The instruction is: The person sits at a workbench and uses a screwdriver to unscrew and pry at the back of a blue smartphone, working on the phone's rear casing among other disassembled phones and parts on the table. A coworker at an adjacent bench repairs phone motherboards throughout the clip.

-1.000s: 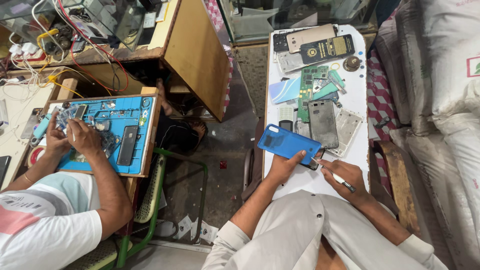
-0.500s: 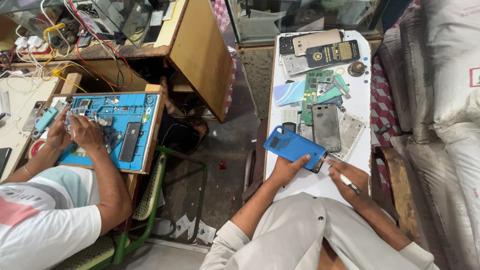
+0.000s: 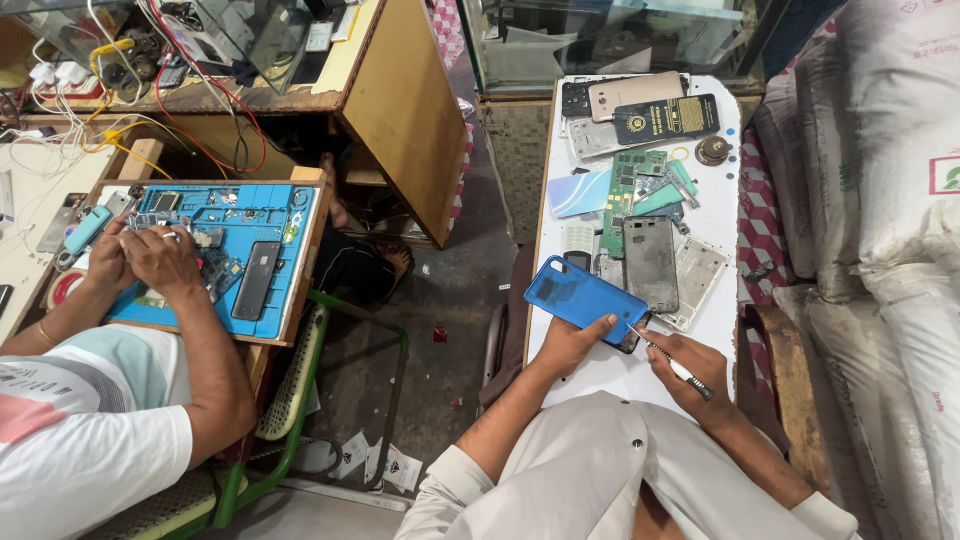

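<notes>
My left hand (image 3: 568,345) grips the near end of a blue phone (image 3: 586,299), back cover up, held tilted over the white table (image 3: 610,370). My right hand (image 3: 692,368) holds a thin screwdriver (image 3: 660,352) whose tip touches the phone's lower right corner. Just beyond the phone lie a dark grey phone body (image 3: 651,264), a white phone frame (image 3: 694,283) and a green circuit board (image 3: 628,192).
More phones and a dark case (image 3: 664,119) lie at the table's far end. White sacks (image 3: 880,200) stand to the right. On the left a co-worker's hands (image 3: 150,258) work over a blue repair mat (image 3: 235,250) on a wooden bench; a green chair (image 3: 310,390) stands between us.
The view has shifted slightly. The blue phone stays in my left hand and the screwdriver tip has come up against its corner.
</notes>
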